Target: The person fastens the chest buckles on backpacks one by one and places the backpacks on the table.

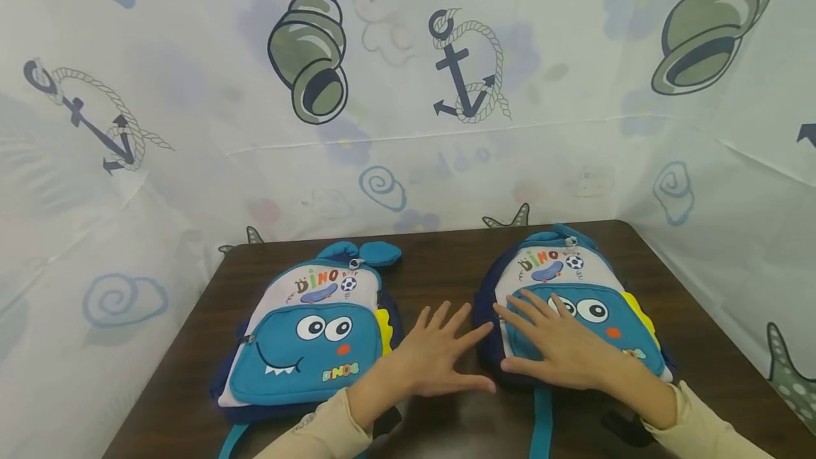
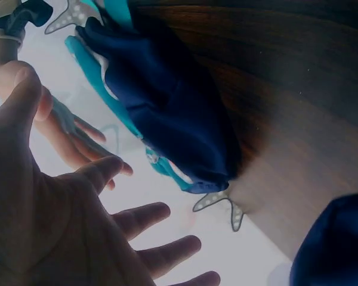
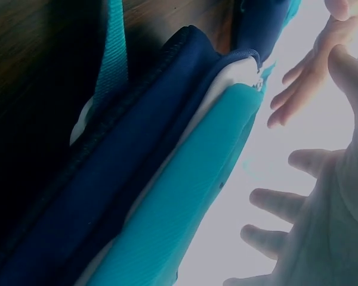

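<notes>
Two children's backpacks lie front side up, each with a teal dinosaur-face pocket, white upper panel and navy sides. Between them my left hand (image 1: 433, 356) is held with its fingers spread, its fingertips near the side of the right backpack (image 1: 621, 317). The left backpack (image 1: 280, 367) lies behind my left wrist. Above the right backpack's front pocket my right hand (image 1: 561, 349) spreads its fingers, covering part of one printed eye. In the right wrist view, a gap shows between the right fingers (image 3: 277, 205) and the teal pocket (image 3: 185, 179). Both hands hold nothing.
The backpacks lie on a dark wooden table (image 1: 440, 261). Teal straps (image 1: 542, 420) trail toward the near edge. A white cloth (image 1: 408, 91) printed with shells and anchors hangs behind the table and along its sides.
</notes>
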Demonstrator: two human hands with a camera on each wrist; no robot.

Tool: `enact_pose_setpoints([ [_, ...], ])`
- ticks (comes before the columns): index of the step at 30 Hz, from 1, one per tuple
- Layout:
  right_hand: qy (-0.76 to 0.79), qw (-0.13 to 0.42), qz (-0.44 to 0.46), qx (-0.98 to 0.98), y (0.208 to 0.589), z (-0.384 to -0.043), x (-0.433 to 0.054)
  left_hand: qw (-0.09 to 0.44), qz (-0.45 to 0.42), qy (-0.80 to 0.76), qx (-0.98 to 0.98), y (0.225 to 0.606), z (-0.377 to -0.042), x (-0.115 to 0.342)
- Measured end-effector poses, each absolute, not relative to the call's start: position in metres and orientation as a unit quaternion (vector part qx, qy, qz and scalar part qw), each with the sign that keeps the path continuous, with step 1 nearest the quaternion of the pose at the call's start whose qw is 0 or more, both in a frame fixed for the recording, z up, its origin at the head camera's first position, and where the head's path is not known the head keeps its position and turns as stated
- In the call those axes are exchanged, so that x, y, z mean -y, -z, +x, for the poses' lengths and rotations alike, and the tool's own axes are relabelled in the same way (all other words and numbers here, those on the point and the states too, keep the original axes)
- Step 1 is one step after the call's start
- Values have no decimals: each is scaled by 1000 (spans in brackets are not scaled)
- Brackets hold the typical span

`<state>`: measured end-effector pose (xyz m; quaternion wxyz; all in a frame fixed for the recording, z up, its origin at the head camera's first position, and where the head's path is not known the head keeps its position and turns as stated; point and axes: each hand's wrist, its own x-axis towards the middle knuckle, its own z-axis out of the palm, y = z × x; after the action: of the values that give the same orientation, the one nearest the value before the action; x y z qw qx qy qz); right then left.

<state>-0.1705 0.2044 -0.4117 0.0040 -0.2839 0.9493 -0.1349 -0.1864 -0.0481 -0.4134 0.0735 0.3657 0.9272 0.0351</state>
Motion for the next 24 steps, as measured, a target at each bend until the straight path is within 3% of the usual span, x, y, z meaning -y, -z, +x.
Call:
enact_pose_setpoints([
  [10, 136, -2, -251, -958, 415, -168, -211, 146, 324, -139, -924, 421, -185, 34],
  [24, 121, -21, -153, -981, 423, -167, -208, 132, 124, -560, -808, 454, -176, 5],
])
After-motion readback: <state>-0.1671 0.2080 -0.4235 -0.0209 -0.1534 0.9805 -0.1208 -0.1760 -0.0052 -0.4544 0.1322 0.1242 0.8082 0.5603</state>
